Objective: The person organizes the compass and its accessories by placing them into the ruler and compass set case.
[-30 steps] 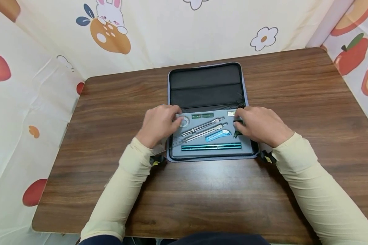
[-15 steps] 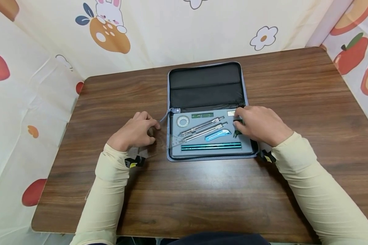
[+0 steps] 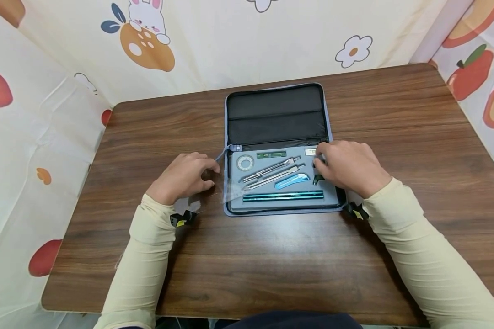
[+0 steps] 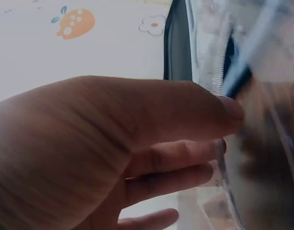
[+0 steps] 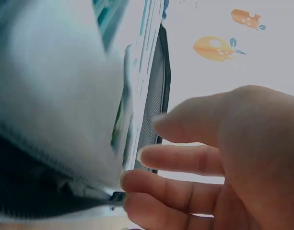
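A blue-edged zip case (image 3: 286, 212) lies open on the table. Its grey tray (image 3: 286, 185) holds metal compasses (image 3: 271, 171), a light-blue utility knife (image 3: 292, 181), teal pencils (image 3: 282, 196), a clear ring with markings (image 3: 245, 162) and a white eraser (image 3: 310, 151). Left of the case my left hand (image 3: 185, 177) pinches a clear plastic ruler (image 4: 217, 72) between thumb and fingers; the ruler overlaps the tray's left edge. My right hand (image 3: 351, 165) rests at the case's right rim, fingers loosely bent and thumb apart, partly covering a small dark-green piece (image 3: 318, 177).
The black-lined lid (image 3: 276, 114) of the case leans back toward a patterned curtain (image 3: 238, 50). A blue zip pull (image 3: 233, 148) hangs at the left hinge. Brown wooden table (image 3: 284, 265) surrounds the case.
My left hand has moved left from over the tray to beside the case, the clear ruler with it, uncovering the ring and zip pull. The right hand has stayed nearly still.
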Motion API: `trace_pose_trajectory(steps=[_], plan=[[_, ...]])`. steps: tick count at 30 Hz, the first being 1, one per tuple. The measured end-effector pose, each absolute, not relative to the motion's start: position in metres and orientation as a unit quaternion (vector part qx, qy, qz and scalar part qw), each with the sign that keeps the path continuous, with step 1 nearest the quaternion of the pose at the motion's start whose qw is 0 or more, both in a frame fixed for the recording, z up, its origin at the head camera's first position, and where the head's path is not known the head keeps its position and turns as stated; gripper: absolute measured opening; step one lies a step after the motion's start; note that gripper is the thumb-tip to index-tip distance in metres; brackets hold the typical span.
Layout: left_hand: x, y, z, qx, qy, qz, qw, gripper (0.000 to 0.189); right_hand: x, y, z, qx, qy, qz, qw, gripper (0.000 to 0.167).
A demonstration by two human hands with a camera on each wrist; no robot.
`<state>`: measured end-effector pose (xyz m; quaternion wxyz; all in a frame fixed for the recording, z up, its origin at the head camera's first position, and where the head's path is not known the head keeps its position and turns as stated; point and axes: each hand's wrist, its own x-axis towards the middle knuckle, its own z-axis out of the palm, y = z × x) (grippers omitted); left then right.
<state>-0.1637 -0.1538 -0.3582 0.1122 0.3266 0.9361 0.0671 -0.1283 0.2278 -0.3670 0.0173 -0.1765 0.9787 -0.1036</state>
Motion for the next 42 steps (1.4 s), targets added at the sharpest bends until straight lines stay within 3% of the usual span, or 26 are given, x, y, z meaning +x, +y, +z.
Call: trace_pose_trajectory(steps=[7,14,21,28,32,36,39,42], plan=[[-0.16,-0.131,-0.357,0.434,0.896,0.097,0.014,0.024,-0.12,0.211,-0.365,-0.242,0.957,-0.156,-0.021,0.025],[-0.153,-0.1,-0.357,0.53,0.837,0.123,-0.06,0.022,-0.109,0.183,-0.369,-0.346,0.909,-0.233,0.03,0.029],[-0.147,-0.081,-0.353,0.561,0.806,0.15,-0.117,0.022,-0.106,0.174,-0.37,-0.343,0.889,-0.299,0.042,0.016],[-0.15,-0.078,-0.354,0.525,0.812,0.196,-0.164,0.04,-0.111,0.182,-0.37,-0.292,0.871,-0.394,0.025,0.021],[-0.157,-0.085,-0.353,0.458,0.819,0.239,-0.25,0.049,-0.116,0.194,-0.367,-0.232,0.869,-0.437,0.017,0.024],[-0.16,-0.095,-0.359,0.354,0.827,0.281,-0.333,0.037,-0.12,0.205,-0.364,-0.158,0.869,-0.469,-0.014,0.027],[-0.159,-0.102,-0.372,0.29,0.872,0.267,-0.291,0.032,-0.123,0.211,-0.362,-0.112,0.872,-0.473,-0.063,0.025],[-0.156,-0.107,-0.389,0.258,0.935,0.195,-0.147,0.052,-0.127,0.217,-0.364,-0.084,0.876,-0.461,-0.116,0.025]])
